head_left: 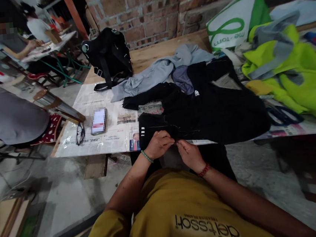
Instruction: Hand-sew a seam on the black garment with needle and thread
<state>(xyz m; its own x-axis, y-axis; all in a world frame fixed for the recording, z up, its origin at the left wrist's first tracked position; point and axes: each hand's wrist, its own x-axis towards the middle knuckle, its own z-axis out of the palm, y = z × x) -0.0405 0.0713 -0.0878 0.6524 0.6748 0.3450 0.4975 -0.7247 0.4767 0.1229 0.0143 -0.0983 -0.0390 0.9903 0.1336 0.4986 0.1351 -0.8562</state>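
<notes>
The black cloth garment with white stripes (221,112) lies spread on the wooden counter (154,54). At its near edge, left hand (159,144) and right hand (189,154) pinch a tiny item — I cannot tell what. Pale threads (177,126) show on it — work seems begun, unfinished.

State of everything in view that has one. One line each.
Left hand, fingertips pinched, anything held too small to tell
Right hand, fingertips pinched, close to left's
Black garment, spread out, rumpled
Phone, face up, screen lit
Grey garment, crumpled
Yellow-green garment, heaped
Black bag, on table, strap lying loose
Newspaper, laid flat
</notes>
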